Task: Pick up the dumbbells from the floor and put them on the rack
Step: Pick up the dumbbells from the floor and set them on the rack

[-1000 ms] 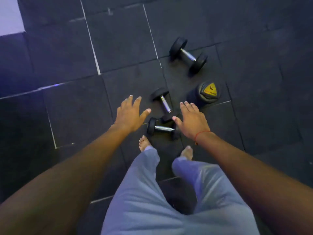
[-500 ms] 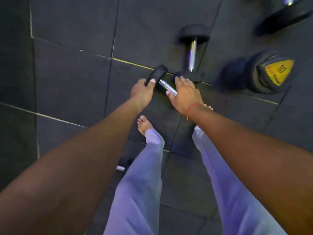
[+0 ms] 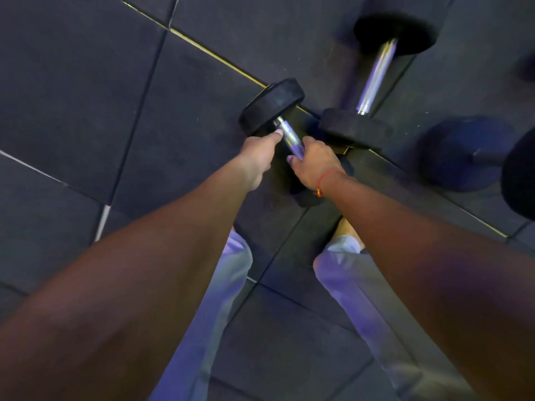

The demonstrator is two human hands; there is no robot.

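Observation:
A small black dumbbell (image 3: 272, 107) with a chrome handle lies on the floor in the middle of the view. My right hand (image 3: 314, 163), with a red thread at the wrist, grips the near part of that handle. My left hand (image 3: 260, 153) curls against the handle just below the far weight head, thumb touching the chrome. The dumbbell's near head is mostly hidden under my right hand. A second dumbbell (image 3: 373, 76) of the same kind lies just beyond, to the right. No rack is in view.
A bigger dark dumbbell (image 3: 466, 153) lies at the right edge, partly cut off. The floor is dark rubber tiles (image 3: 86, 82) with pale seams. My legs in light trousers and one bare foot (image 3: 347, 228) stand below the hands.
The camera has dropped closer to the floor. My right hand has closed round the small dumbbell's handle, and my left hand has slid from the weight head onto the handle.

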